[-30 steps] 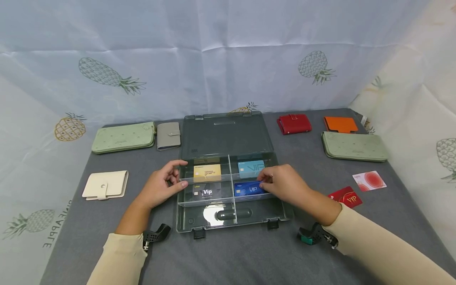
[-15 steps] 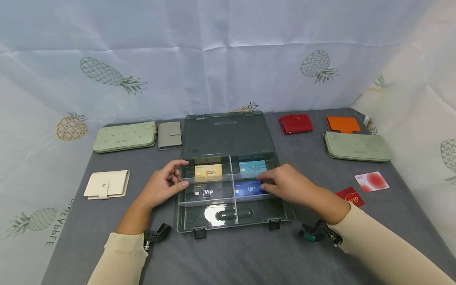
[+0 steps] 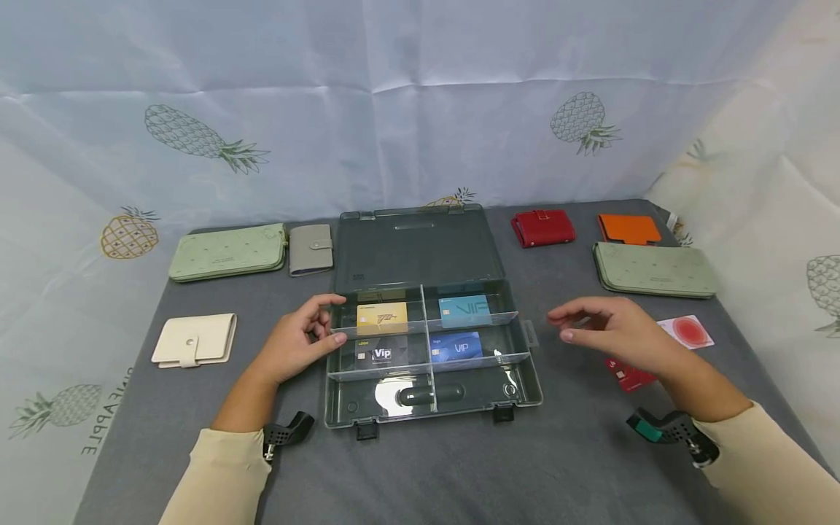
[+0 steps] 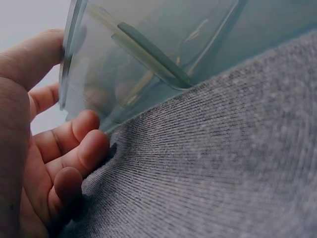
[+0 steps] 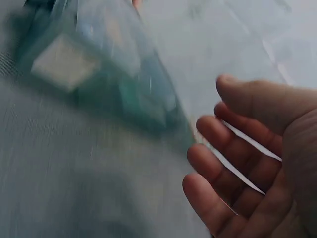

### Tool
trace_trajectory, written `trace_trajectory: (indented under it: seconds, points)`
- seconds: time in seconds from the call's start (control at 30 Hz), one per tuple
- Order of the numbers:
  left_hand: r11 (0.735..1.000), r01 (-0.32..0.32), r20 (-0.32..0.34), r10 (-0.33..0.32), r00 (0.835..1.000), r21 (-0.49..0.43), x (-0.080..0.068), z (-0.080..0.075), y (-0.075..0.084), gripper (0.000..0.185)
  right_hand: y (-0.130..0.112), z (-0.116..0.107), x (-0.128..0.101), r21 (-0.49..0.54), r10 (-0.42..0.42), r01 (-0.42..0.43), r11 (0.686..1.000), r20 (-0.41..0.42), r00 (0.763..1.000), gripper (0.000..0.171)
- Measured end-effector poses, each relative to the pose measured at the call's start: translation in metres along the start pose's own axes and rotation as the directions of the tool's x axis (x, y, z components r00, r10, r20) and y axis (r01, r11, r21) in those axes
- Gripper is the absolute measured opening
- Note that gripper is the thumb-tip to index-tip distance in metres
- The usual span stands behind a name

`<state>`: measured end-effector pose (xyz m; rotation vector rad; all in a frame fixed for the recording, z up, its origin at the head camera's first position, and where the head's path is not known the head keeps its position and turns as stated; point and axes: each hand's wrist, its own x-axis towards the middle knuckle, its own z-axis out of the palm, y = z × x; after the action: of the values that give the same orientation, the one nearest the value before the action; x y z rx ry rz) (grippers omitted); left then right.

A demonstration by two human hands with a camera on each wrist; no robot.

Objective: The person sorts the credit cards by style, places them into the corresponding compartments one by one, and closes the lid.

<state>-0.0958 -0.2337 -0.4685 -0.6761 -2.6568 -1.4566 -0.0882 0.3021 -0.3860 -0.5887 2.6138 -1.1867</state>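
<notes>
While gripping the left wall of the smoky translucent plastic organiser box (image 3: pixel 420 397) at table centre, lid flat toward 12 o'clock: left hand (image 3: pixel 297 343), thumb over rim, fingers curled. Four cards in clear-divided compartments. At 3 o'clock, off the box: right hand (image 3: pixel 613 332), relaxed, empty, over red card (image 3: pixel 628 375).

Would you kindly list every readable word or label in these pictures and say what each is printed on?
"Vip": black card.
"VIP": dark blue card.
"VIP", faint: light blue card.
"PINEAPPLE", seen inverted: backdrop cloth.
Gold card, red card and small corner print: too small to read.
</notes>
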Motion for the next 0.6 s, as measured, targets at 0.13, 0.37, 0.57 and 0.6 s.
trace_trajectory:
  seconds: [0.13, 0.37, 0.57, 0.6]
  points:
    - [1.000, 0.004, 0.000, -0.004, 1.000, 0.001, 0.000, 0.000, 0.000, 0.057, 0.029, -0.018, -0.025, -0.017, 0.051, -0.051, 0.999, -0.008, 0.999, 0.033]
    - [1.000, 0.005, -0.005, -0.005, 1.000, 0.009, -0.001, 0.001, -0.001, 0.057, 0.076, -0.038, -0.063, -0.029, 0.030, -0.031, 0.999, -0.012, 0.999, 0.037]
    - [1.000, 0.000, -0.005, 0.000, 1.000, 0.010, -0.001, 0.001, 0.000, 0.057, 0.105, -0.043, -0.082, -0.199, -0.090, 0.084, 0.976, -0.024, 0.996, 0.056]
    - [1.000, 0.000, -0.004, 0.000, 1.000, 0.009, -0.001, 0.001, 0.000, 0.057, 0.109, -0.043, -0.083, -0.239, -0.125, 0.116, 0.964, -0.021, 0.992, 0.060]
